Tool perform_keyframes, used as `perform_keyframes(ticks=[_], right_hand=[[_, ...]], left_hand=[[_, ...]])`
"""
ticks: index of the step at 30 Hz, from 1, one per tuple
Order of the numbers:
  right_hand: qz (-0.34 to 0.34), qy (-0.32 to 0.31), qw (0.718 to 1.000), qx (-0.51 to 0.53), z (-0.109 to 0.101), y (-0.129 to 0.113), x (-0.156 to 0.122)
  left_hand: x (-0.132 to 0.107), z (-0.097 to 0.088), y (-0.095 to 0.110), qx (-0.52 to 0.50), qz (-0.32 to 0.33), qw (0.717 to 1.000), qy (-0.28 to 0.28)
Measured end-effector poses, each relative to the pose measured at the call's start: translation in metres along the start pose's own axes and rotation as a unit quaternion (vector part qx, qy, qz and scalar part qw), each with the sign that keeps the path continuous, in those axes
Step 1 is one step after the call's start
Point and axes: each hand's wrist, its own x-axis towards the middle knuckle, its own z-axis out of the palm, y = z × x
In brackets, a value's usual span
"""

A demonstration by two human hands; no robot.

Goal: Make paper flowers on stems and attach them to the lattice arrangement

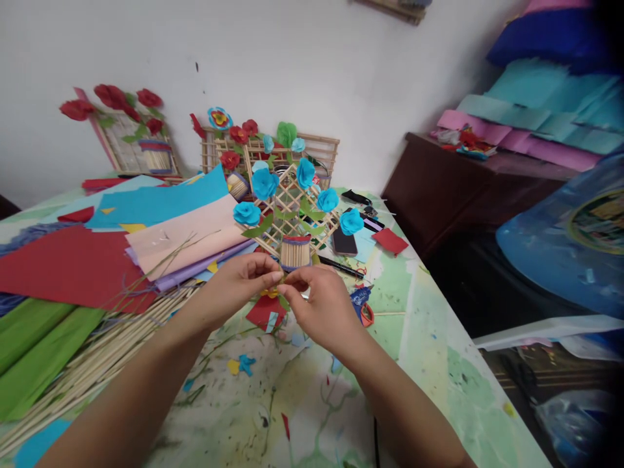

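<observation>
Over the middle of the desk [336,403], the left hand [244,276] and the right hand [319,299] are meeting at their fingertips. Each is pinching thumb and forefinger close together (whatever is sitting between the tips is too small to tell). Just below them, a yellow piece [269,293] and a red scrap [266,313] are showing.

Just beyond the hands, toward the far edge, the trellis [292,216] is standing upright, carrying blue flowers [264,184], green leaves and a small stick pot [296,251] at its foot. More racks with flowers are standing behind it, along the far edge.

Between the trellis and the right edge, a phone [344,242] is lying flat, with a red square [391,241] resting nearer that edge. A pen [341,266] and a blue and orange tool [361,298] are lying near the right hand.

Left of the hands, a pink sheet [190,237], a blue sheet [160,201], a red sheet [73,270] and green paper [43,344] are spreading out, with thin sticks [97,364] lying beside them.
</observation>
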Motion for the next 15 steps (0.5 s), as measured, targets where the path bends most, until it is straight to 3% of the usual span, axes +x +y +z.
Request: perform_keyframes(ticks=[15], right_hand=[[0.006,0.008,1.000,-0.024,-0.0008,-0.0003,0.0000]], left_hand=[[-0.0005,-0.0023,0.0018,-0.002,-0.003,1.000,-0.012]])
